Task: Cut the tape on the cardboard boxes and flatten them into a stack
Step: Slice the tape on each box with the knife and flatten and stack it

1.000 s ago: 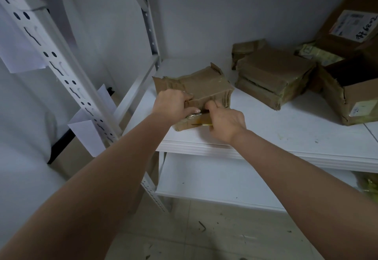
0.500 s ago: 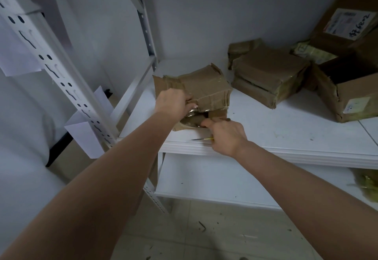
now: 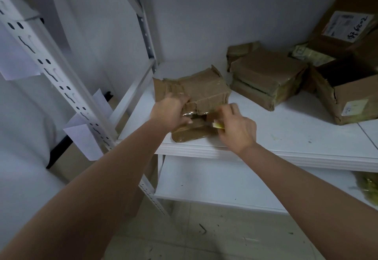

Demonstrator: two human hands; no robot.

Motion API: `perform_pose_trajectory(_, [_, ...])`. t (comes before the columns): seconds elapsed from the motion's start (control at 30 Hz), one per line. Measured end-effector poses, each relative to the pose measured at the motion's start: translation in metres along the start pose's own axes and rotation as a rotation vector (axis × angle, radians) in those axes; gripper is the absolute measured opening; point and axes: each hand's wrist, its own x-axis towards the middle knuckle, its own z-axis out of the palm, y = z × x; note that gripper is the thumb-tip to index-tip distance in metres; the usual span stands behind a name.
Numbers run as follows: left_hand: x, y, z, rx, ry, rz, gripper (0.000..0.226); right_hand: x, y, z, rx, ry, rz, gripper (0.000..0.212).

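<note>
A small crumpled brown cardboard box [image 3: 204, 90] wrapped in shiny tape sits near the front left of the white shelf [image 3: 286, 133]. My left hand [image 3: 170, 112] grips its front left flap, thumb under the lifted edge. My right hand [image 3: 237, 129] holds a small yellow-handled cutter [image 3: 216, 125], its tip at the box's front opening. A taped flap [image 3: 190, 132] lies flat on the shelf below the hands.
A stack of flattened taped boxes [image 3: 266, 75] lies behind and right. An open torn box [image 3: 347, 96] and a labelled box [image 3: 347, 24] stand at the far right. White metal rack uprights [image 3: 51, 71] rise on the left. A lower shelf [image 3: 214, 180] sits underneath.
My right hand has moved from the shelf's front edge back up to the box front with the cutter. My left hand has shifted slightly on the flap, lifting it.
</note>
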Motion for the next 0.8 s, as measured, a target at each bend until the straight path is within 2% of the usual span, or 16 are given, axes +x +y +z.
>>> perform_pose_trajectory(0.1, [-0.012, 0.003, 0.014, 0.125, 0.034, -0.001, 0.093, 0.012, 0.003, 0.002, -0.058, 0.179, -0.045, 0.064])
perform_pose_trajectory(0.17, [-0.016, 0.003, 0.021, 0.186, 0.093, -0.01, 0.091, 0.022, 0.004, 0.002, -0.123, 0.247, -0.113, 0.077])
perform_pose_trajectory(0.33, [-0.011, -0.001, 0.016, 0.118, 0.095, -0.005, 0.075, 0.036, 0.004, 0.005, -0.245, 0.061, -0.096, 0.071])
perform_pose_trajectory(0.43, [-0.007, -0.001, 0.015, 0.074, 0.101, 0.026, 0.069, 0.041, 0.004, 0.012, -0.226, 0.082, -0.06, 0.073])
perform_pose_trajectory(0.57, [-0.007, -0.004, 0.014, -0.002, 0.104, 0.033, 0.067, 0.053, 0.011, 0.02, -0.34, 0.21, -0.127, 0.074])
perform_pose_trajectory(0.8, [-0.009, -0.003, 0.007, -0.108, 0.028, 0.108, 0.08, 0.047, 0.016, 0.004, -0.269, 0.083, -0.125, 0.067])
